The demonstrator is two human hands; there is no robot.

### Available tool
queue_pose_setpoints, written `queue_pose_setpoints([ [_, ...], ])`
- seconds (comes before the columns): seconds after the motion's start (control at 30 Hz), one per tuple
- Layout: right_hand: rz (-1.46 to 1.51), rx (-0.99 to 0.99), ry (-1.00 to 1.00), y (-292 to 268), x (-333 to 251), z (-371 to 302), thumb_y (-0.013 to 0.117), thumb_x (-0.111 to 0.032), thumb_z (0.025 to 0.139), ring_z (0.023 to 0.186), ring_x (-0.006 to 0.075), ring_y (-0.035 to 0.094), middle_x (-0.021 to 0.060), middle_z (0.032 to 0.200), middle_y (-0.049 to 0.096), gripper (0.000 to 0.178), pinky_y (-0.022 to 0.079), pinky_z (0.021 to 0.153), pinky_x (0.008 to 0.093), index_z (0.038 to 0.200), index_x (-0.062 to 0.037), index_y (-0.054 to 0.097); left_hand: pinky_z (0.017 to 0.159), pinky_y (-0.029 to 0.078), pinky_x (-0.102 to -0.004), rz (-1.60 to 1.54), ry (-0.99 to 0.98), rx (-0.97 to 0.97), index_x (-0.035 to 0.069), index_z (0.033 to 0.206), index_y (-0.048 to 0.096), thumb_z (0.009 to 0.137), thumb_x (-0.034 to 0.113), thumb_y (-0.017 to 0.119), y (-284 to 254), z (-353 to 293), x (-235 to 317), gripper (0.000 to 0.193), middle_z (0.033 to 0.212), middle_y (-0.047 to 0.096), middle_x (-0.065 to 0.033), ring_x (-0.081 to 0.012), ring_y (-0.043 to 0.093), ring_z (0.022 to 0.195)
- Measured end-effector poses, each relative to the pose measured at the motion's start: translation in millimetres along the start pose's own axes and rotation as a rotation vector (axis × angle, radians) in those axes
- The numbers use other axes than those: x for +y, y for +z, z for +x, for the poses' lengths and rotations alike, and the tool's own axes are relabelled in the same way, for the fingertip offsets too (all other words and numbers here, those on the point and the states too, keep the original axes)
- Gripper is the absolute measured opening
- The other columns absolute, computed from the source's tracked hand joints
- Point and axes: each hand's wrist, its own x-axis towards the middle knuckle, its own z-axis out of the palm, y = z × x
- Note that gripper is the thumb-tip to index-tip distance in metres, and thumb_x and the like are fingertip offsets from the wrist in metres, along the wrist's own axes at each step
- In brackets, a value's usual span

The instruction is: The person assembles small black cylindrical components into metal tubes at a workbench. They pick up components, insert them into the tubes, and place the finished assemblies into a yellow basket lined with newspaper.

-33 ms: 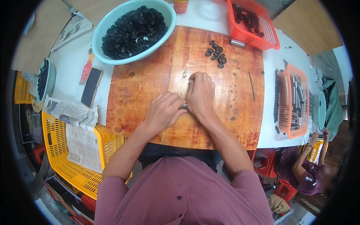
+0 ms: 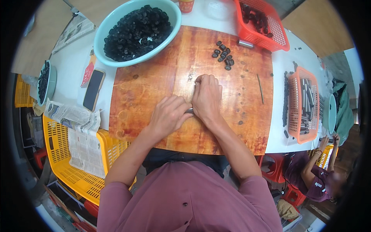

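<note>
Close together over the wooden board [image 2: 154,85], both my hands are closed around a short dark tube [image 2: 189,111], which shows only in the gap between them. My left hand [image 2: 167,115] wraps its left end, fingers curled. My right hand [image 2: 207,96] is closed over the other end, knuckles up, hiding most of it. A small dark edge shows by the right fingertips; I cannot tell what it is. Beyond the hands, several small black plastic pieces [image 2: 223,53] lie in a loose cluster. A thin stick [image 2: 260,89] rests on the board's right side.
A light-blue basin [image 2: 99,46] of black pieces stands at the back left, near a phone [image 2: 94,90]. At the back right is a red basket [image 2: 278,35]; an orange basket [image 2: 292,112] holds metal tubes. A yellow crate [image 2: 87,179] stands left. Another person [image 2: 309,174] works at lower right.
</note>
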Motion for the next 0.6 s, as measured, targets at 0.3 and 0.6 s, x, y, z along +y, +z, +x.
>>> queue_pose_setpoints([
  [0.3,0.131,0.077,0.012,1.6,3.9,2.8,0.057,-0.01,0.095,0.094,0.0343,0.057,0.016,0.096,0.059,0.01,0.042,0.084,0.043,0.099,-0.0018,0.059,0.073,0.05,-0.0386,0.192,0.053,0.018,0.007,0.106,0.067,0.08,0.022,0.079,2.2,1.8,8.2,0.032,0.089,0.062,-0.0082,-0.0274,0.063,0.085],
  [0.6,0.772,0.279,0.296,7.5,32.2,2.2,0.055,-0.022,0.105,0.081,0.0138,0.052,0.0054,0.089,0.058,0.024,0.046,0.076,0.03,0.101,0.0007,0.06,0.061,0.053,-0.03,-0.748,-0.605,0.14,0.002,0.112,0.064,0.103,0.023,0.058,2.9,4.5,1.8,0.024,0.086,0.066,-0.0099,-0.0204,0.064,0.067],
])
